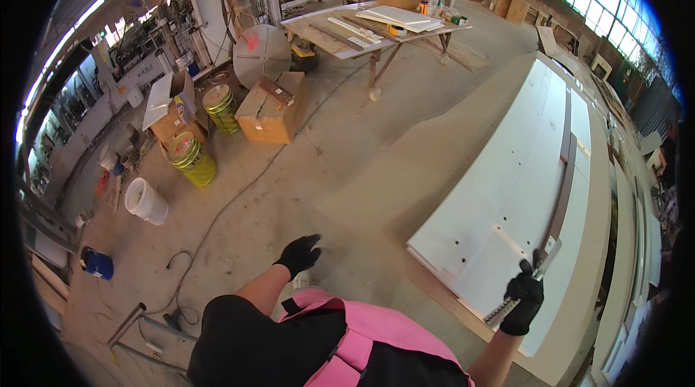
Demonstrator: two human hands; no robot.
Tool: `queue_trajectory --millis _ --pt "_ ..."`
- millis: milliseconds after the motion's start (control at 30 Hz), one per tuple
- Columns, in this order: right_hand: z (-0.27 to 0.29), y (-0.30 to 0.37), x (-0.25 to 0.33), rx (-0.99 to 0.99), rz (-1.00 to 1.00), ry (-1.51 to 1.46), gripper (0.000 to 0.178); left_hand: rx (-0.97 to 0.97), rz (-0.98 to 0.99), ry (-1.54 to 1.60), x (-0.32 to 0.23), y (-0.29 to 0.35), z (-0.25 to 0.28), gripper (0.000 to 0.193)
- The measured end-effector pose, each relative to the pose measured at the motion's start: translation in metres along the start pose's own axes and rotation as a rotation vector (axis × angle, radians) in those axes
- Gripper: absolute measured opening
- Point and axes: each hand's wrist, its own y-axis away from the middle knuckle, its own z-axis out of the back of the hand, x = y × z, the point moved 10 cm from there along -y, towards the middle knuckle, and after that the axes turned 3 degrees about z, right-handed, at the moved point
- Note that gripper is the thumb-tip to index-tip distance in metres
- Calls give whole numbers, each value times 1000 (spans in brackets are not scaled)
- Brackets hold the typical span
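Observation:
My right hand (525,301), in a black glove, is closed around a long, flat, pale tool. One smooth flat end of the tool (549,258) sticks out above the fist, and a ridged or patterned length shows below it; its exact kind cannot be made out. This hand is over the lower end of a stack of long white panels (481,202). A dark brown strip (562,195) lies lengthwise on the panels, close to the tool's upper end. My left hand (298,254), also black-gloved, hangs over the floor with fingers apart and nothing in it.
Several small dark spots mark the top panel. Cardboard boxes (271,113), yellow-green drums (192,161) and a white bucket (146,201) stand at left. A cable (239,197) crosses the floor. Farther back is a work table (329,38) with boards; more sheets (628,271) lie at right.

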Motion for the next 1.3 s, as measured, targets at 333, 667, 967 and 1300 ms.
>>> queue_trajectory --millis 333,667,967,1300 --pt "-355 -53 -343 412 -233 230 72 756 -220 1531 -53 -46 115 38" --pt "-474 -50 -553 743 -644 473 40 224 197 1561 138 -105 206 25" --pt "-390 -155 -678 1080 -599 686 38 0 386 1427 294 -252 210 22" --pt "-436 -415 -737 1216 -359 1376 57 -197 1536 934 635 -192 155 13"
